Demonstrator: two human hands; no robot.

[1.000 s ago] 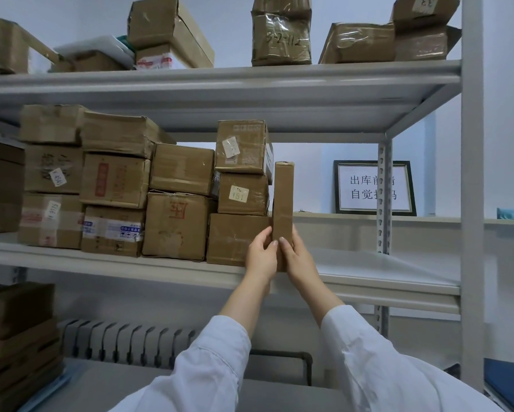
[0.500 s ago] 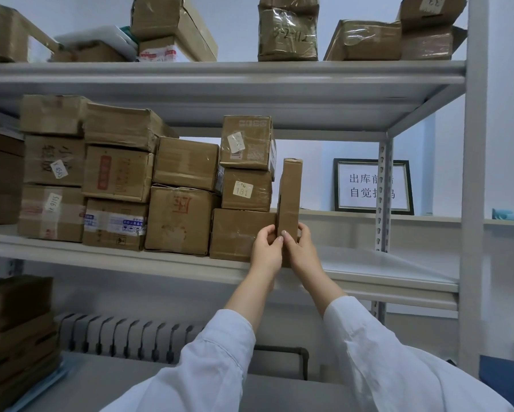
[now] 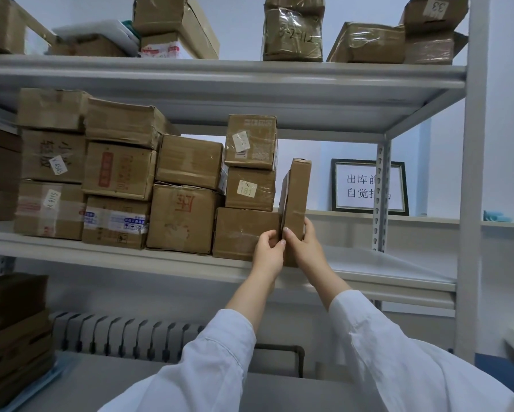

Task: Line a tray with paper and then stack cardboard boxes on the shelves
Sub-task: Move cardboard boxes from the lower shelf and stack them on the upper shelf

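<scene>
free: shelf [image 3: 383,263] right of slim box [image 3: 297,197] — blocked: left, stacked boxes [image 3: 187,185]

Both your arms reach up and forward, forearms bare past the pushed-back white sleeves [image 3: 398,352]. Your left hand [image 3: 269,252] is raised with fingers curled and the thumb up toward the right hand, fingertips [image 3: 282,242] meeting it. Your right hand [image 3: 304,248] sits just beside it, thumb on the near side, fingers wrapped round the far side, closed in a grip.
</scene>
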